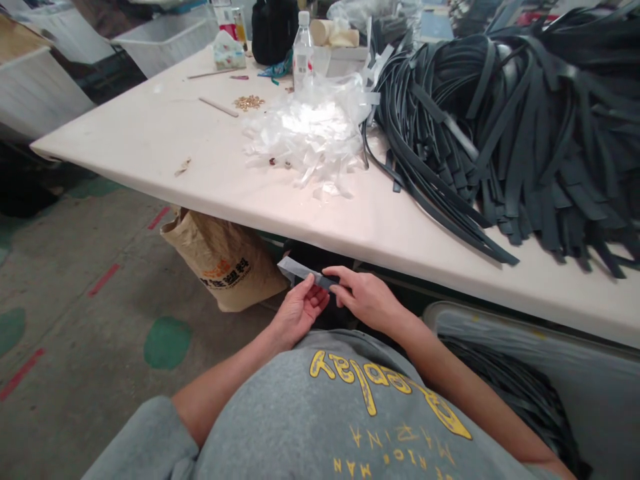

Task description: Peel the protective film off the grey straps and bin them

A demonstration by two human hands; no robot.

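Below the front edge of the table, over my lap, my left hand point(300, 308) and my right hand point(361, 293) both pinch the end of one dark strap point(301, 271) wrapped in clear film. The strap's free end points left and slightly up. Each hand has its fingers curled closed on the strap. A large heap of the same dark straps point(505, 127) covers the right half of the white table point(165, 143). A pile of stripped clear film pieces point(313, 130) lies in the middle of the table.
A clear water bottle point(303, 50), a small heap of brass bits point(249, 102), a thin stick point(219, 107) and a tissue pack point(229, 53) sit farther back. A brown sack point(223, 260) stands under the table. A bin point(575, 373) with dark straps is at my right.
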